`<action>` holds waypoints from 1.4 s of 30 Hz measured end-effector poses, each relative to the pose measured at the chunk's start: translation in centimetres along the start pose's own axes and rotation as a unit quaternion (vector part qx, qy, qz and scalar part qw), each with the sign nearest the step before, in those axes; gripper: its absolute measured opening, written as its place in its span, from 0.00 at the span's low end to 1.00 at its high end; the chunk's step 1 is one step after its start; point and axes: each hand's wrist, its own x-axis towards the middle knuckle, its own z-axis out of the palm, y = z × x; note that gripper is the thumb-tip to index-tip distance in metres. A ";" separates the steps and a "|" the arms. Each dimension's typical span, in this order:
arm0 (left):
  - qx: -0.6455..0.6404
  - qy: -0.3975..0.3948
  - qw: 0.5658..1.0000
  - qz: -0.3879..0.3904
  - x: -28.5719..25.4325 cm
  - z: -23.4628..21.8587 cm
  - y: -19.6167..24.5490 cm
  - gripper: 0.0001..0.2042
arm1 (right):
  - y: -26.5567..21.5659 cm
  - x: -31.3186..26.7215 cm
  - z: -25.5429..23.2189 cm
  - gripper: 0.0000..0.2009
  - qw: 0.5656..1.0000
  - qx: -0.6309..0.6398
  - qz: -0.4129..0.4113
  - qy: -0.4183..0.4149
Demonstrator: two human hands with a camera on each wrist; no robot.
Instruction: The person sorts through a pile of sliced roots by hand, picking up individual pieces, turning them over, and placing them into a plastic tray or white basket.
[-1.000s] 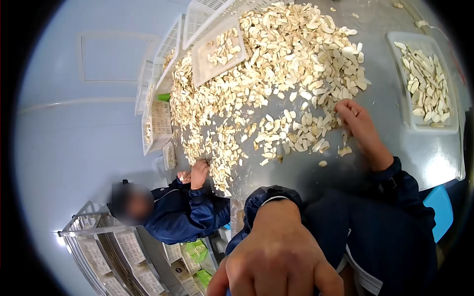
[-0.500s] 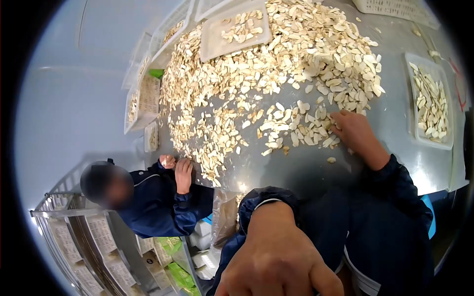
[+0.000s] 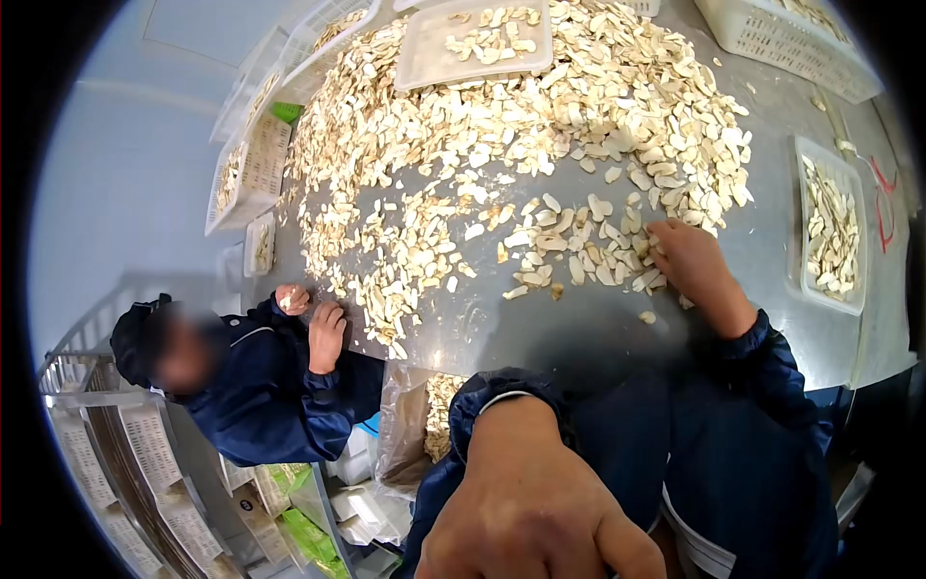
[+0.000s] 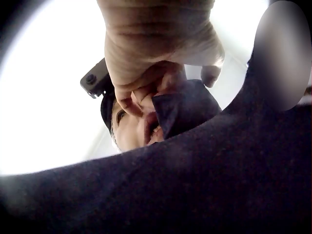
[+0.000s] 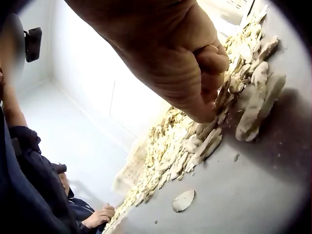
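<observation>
Pale, brown-edged dried slices (image 3: 603, 236) lie in a loose group near the front of the metal table. My right hand (image 3: 696, 268) is low at their right side, fingers curled and fingertips pinching at a slice (image 5: 223, 97), as the right wrist view shows. A pale slice (image 5: 184, 201) lies apart on the tabletop there. My left hand (image 3: 540, 497) is raised close under the head camera, back of the hand up. In the left wrist view its fingers (image 4: 127, 103) bend in front of the face beside dark cloth (image 4: 187, 105); I cannot tell whether they grip anything.
A large heap of slices (image 3: 656, 116) covers the table's far part, with a shallow tray (image 3: 415, 58) on it. Another tray (image 3: 803, 256) of slices stands at right. White baskets (image 3: 801, 43) line the edges. At left, another person (image 3: 280, 396) has both hands near the slices.
The head view has turned left-to-right across the scene, so the table and other person sit differently. My right hand has shifted slightly forward-down among the slices; my left hand stays raised.
</observation>
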 end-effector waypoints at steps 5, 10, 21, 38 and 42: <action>0.045 0.046 0.997 0.040 -0.6 1.0 0.0 0.25 | 0.4 0.3 0.1 0.10 1.000 -0.014 0.006 -0.006; 0.044 0.030 0.998 0.039 -0.8 0.8 -0.1 0.25 | 0.0 0.8 -0.5 0.07 1.000 0.012 0.018 0.004; 0.406 0.500 0.670 -0.370 -7.4 -7.1 -1.6 0.07 | 3.7 -1.7 -4.1 0.09 0.660 0.701 0.268 0.025; 0.717 0.060 0.546 -0.430 -13.0 -11.7 -15.6 0.19 | 6.4 -3.8 -4.5 0.08 0.512 0.837 0.188 0.036; 0.672 0.129 0.556 -0.473 -14.2 -12.1 -14.5 0.17 | 6.5 -3.8 -4.8 0.08 0.515 0.832 0.204 0.042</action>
